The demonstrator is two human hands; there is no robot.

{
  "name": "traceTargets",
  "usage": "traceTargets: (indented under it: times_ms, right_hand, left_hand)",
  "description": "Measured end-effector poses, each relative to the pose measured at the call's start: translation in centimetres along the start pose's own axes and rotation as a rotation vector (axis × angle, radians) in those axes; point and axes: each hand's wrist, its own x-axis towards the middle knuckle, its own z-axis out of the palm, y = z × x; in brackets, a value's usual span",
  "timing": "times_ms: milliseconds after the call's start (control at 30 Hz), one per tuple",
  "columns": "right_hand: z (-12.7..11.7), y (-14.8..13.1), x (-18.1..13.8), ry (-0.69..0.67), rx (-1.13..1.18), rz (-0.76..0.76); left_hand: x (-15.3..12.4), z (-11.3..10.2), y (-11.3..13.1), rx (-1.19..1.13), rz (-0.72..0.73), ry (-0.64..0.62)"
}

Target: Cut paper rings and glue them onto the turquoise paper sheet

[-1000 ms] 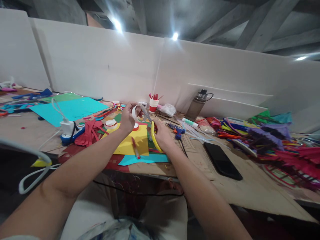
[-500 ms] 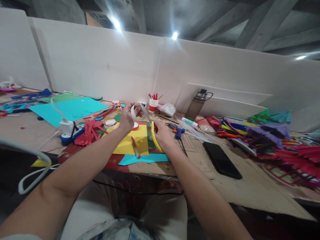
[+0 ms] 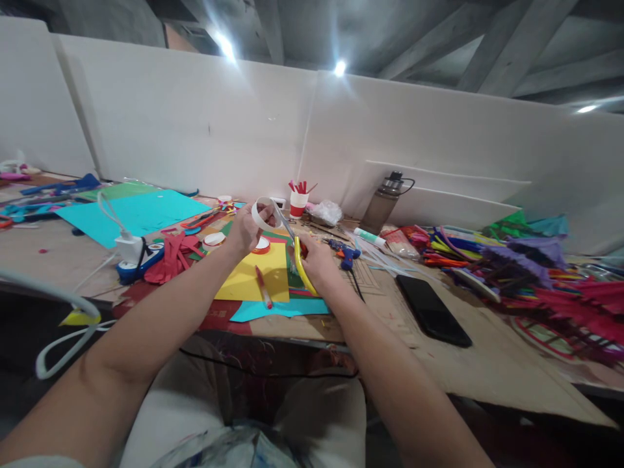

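Note:
My left hand is closed on a white tape roll, held up above the desk. My right hand grips yellow-handled scissors, whose blades point up and left to the roll. Under both hands lies a yellow paper sheet with a red pen on it and a small red-rimmed tape roll at its far edge. A teal sheet sticks out beneath at the desk's near edge.
A black phone lies right of my right arm. Coloured pipe cleaners and feathers are heaped at the right. A large teal sheet, a white plug and blue tool, a red cup and a bottle stand further back.
My left hand has lifted the white tape roll slightly up and to the left. The scissors' blades stay at the roll; my right hand has barely moved.

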Motion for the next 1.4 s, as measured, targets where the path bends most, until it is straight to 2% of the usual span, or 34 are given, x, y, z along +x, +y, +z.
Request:
traceTargets:
  times_ms: [267,367,900,1167,1233,1400]
  right_hand:
    - [-0.1,0.2,0.0,0.040,0.035,-0.077]
    - [0.1,0.4,0.0,0.047,-0.006,-0.054]
    - [-0.4,-0.2,-0.2,0.023,-0.073,-0.005]
    - [-0.7,-0.4,-0.3,0.020,-0.120,0.017]
    - [-0.7,-0.5,-0.3,0.009,-0.133,0.038]
    - [-0.7,-0.7,-0.3,-0.005,-0.137,0.069]
  left_hand:
    - [-0.5,0.0,0.1,-0.019,-0.081,-0.104]
    - [-0.7,0.2,0.1,-0.016,-0.107,-0.132]
    - [-0.4,0.2,0.5,-0.002,-0.124,-0.124]
    - [-0.2,-0.2,0.5,0.004,-0.198,-0.104]
    - [-0.1,-0.3,0.4,-0.011,-0.181,-0.100]
    - [0.2,-0.7,0.3,-0.015,-0.037,-0.085]
